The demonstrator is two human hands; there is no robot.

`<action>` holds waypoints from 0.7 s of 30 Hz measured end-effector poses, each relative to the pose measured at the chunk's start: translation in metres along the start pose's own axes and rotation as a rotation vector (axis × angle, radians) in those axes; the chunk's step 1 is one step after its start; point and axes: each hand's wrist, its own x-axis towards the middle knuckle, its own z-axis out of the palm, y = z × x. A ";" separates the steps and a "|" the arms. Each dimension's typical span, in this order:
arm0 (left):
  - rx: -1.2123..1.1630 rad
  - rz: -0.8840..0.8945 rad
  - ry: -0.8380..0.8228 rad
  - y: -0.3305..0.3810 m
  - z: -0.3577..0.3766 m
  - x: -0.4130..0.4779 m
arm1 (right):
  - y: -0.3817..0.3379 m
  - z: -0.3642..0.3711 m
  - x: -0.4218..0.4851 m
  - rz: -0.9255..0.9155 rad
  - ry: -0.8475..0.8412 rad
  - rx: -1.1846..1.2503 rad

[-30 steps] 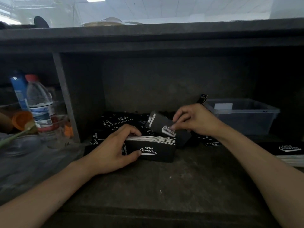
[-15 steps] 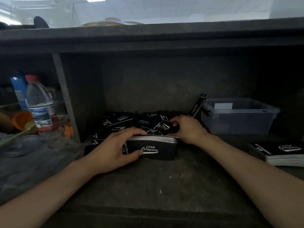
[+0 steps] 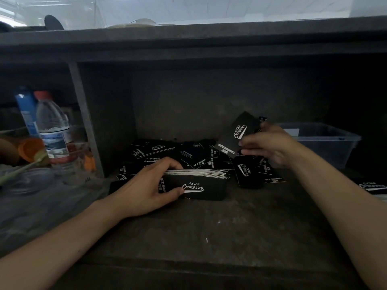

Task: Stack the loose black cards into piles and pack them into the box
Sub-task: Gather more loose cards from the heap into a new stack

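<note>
Right hand (image 3: 270, 145): risen since half a second ago, when it lay low among the loose cards (image 3: 159, 149) just behind the pile's far right corner. It is now up at 2 o'clock of the pile (image 3: 199, 185), above the heap. Thumb and curled fingers pinch one card (image 3: 236, 135), which is tilted, logo side toward the camera, and touches nothing else.

Left hand (image 3: 146, 189): same place as before. It grips the pile at its left end, thumb on the near logo face, fingers curled over the top, where white card edges show. The pile rests on the desk (image 3: 209, 237), unmoved.

Loose cards: spread flat and overlapping behind the pile, from 10 o'clock round to 3 o'clock, some touching its far side.

Box (image 3: 326, 143): clear plastic, at 3 o'clock of the pile, behind the right hand, which hides its left end. Contents cannot be told.

Second pile (image 3: 372, 186): at the right edge of view, near side of the box, partly cut off.

Bottle (image 3: 52, 126): at 9 o'clock, in the left compartment, upright.
</note>
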 end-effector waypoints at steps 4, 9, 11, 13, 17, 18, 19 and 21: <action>-0.003 -0.007 0.002 -0.001 0.000 -0.001 | 0.003 0.012 -0.005 0.000 -0.126 -0.009; -0.011 -0.006 0.006 -0.002 0.001 -0.001 | 0.007 0.028 -0.013 0.023 -0.228 -0.077; -0.018 -0.005 0.014 -0.003 0.001 -0.002 | 0.009 0.029 -0.013 0.028 -0.237 -0.105; -0.017 -0.014 0.017 -0.004 0.001 -0.002 | 0.008 0.027 -0.011 0.033 -0.266 -0.080; -0.004 -0.032 0.015 -0.005 0.001 -0.002 | 0.005 0.014 -0.006 0.031 -0.355 -0.108; -0.011 -0.043 0.008 -0.004 0.000 -0.002 | 0.005 0.011 -0.007 0.041 -0.415 -0.146; -0.026 -0.050 -0.004 -0.003 -0.001 -0.002 | 0.006 0.008 -0.008 0.054 -0.492 -0.223; -0.040 -0.034 -0.023 -0.001 -0.002 -0.002 | 0.006 0.004 -0.012 0.069 -0.635 -0.443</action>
